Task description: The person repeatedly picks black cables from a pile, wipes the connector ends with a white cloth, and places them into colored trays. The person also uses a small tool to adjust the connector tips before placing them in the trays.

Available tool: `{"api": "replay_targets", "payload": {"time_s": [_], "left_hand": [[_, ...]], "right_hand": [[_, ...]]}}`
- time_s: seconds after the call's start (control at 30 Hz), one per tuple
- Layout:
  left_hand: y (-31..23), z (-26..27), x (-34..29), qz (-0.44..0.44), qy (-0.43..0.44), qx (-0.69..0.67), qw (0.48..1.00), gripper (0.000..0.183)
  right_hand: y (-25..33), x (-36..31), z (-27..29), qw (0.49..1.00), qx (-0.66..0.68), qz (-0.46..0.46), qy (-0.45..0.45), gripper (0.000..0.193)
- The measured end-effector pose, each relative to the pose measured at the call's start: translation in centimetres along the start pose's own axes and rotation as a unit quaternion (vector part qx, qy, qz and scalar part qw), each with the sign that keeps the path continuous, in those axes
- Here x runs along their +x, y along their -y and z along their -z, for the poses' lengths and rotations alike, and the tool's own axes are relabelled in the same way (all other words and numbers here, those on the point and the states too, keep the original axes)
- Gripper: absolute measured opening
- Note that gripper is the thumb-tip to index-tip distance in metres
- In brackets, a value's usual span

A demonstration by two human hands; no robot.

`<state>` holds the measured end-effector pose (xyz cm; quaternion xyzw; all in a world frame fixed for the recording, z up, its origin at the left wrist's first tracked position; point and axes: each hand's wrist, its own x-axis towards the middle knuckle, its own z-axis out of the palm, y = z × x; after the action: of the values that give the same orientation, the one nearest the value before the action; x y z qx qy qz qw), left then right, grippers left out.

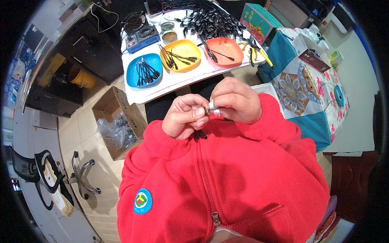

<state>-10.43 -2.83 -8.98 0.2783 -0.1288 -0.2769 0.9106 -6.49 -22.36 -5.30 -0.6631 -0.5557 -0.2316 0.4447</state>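
While both hands met in front of the chest, the left hand (185, 114) was curled with thumb and forefinger pinching a small silvery metal connector (212, 108), and the right hand (237, 101) closed its fingertips on the same piece from the other side. Short black cable ends (200, 134) hung just below the left hand, against the red fleece jacket (227, 178) with its one round badge.

Beyond the hands stood a white work table (178, 81) carrying three shallow plastic dishes in a row: one blue dish (144, 71) on the left, one yellow dish (180, 54) in the middle, one orange dish (223, 52) on the right, each holding a few black cables; their number could not be told. One large heap of black cables (210, 18) lay behind the dishes. One pair of yellow-handled pliers (259, 52) rested at the table's right edge, and one blue box-shaped device (142, 38) sat at the left rear beside two small round tins (168, 31).

On the floor to the left stood one open cardboard box (119, 121) with clear plastic bags inside. One patterned cloth-covered table (308, 93) stood to the right.
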Motion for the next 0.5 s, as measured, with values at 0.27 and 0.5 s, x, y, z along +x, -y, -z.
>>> {"api": "replay_targets", "payload": {"time_s": [0.27, 0.5], "left_hand": [[-0.9, -1.4, -0.8, -0.142, -0.036, 0.328, 0.933, 0.012], [-2.6, -1.0, 0.0, -0.154, -0.086, 0.354, 0.918, 0.011]], "right_hand": [[0.3, -1.4, -2.3, 0.964, 0.199, -0.148, -0.097, 0.022], [-2.1, -0.1, -0.7, 0.987, 0.106, -0.116, -0.022, 0.021]]}}
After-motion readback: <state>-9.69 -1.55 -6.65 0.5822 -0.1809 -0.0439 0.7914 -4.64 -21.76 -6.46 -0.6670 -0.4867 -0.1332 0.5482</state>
